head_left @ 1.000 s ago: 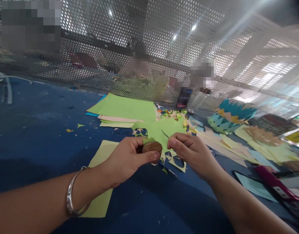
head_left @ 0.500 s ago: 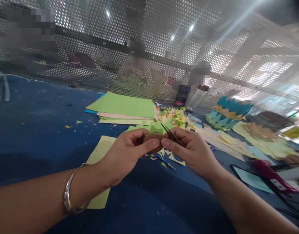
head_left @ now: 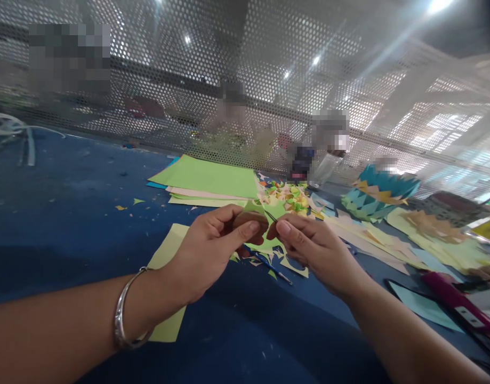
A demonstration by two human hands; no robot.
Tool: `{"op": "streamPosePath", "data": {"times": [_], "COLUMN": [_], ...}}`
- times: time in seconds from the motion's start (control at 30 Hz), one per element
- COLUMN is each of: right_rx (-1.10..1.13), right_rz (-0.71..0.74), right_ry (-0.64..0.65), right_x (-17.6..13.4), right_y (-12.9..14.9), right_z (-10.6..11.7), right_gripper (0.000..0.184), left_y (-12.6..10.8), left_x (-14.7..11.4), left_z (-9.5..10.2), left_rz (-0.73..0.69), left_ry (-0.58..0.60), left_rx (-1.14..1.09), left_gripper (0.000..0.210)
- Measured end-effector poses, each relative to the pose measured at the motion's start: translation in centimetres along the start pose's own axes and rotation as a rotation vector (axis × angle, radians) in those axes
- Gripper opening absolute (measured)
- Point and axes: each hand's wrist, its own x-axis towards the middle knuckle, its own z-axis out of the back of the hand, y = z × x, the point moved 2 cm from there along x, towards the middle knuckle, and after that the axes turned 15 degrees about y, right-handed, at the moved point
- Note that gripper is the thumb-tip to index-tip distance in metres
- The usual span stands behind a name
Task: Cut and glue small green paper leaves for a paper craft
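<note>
My left hand [head_left: 207,250] pinches a small round brown paper piece [head_left: 250,220] between thumb and fingers, just above the blue table [head_left: 69,213]. My right hand [head_left: 314,248] meets it from the right and grips thin dark tweezers [head_left: 272,216] whose tips touch the brown piece. A green paper cut-out [head_left: 268,242] lies right under both hands. A silver bangle [head_left: 125,309] sits on my left wrist.
A stack of green and cream paper sheets [head_left: 208,181] lies behind the hands, with a heap of small coloured paper bits [head_left: 290,194]. A blue paper bowl [head_left: 378,192] stands at the right, a pink tool [head_left: 456,301] lies near the right edge. A perforated metal screen [head_left: 245,80] backs the table.
My hands came together: the right hand brought the tweezers up to the brown piece. The view has shifted slightly.
</note>
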Motion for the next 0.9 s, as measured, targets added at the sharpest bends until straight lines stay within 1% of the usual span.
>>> {"op": "streamPosePath", "data": {"times": [0.13, 0.3, 0.43, 0.6, 0.9], "right_rx": [0.039, 0.022, 0.003, -0.015, -0.07], "right_rz": [-0.024, -0.046, -0.033, -0.022, -0.013], "right_ry": [0.033, 0.061, 0.068, 0.082, 0.074], "right_x": [0.02, -0.08, -0.14, -0.14, -0.29], "right_y": [-0.1, -0.14, -0.12, 0.03, 0.28], "right_z": [-0.08, -0.01, 0.07, 0.09, 0.47], "right_gripper": [0.039, 0.039, 0.041, 0.04, 0.035], "left_y": [-0.01, -0.08, -0.25, -0.18, -0.23], "left_x": [0.03, -0.02, -0.16, -0.1, -0.06], "left_z": [-0.04, -0.23, -0.4, -0.39, -0.21], "left_rz": [0.003, 0.022, 0.05, 0.049, 0.035], "left_ry": [0.024, 0.059, 0.075, 0.085, 0.107], "left_rx": [-0.002, 0.033, 0.05, 0.026, 0.034], "left_gripper": [0.02, 0.017, 0.018, 0.018, 0.015]}}
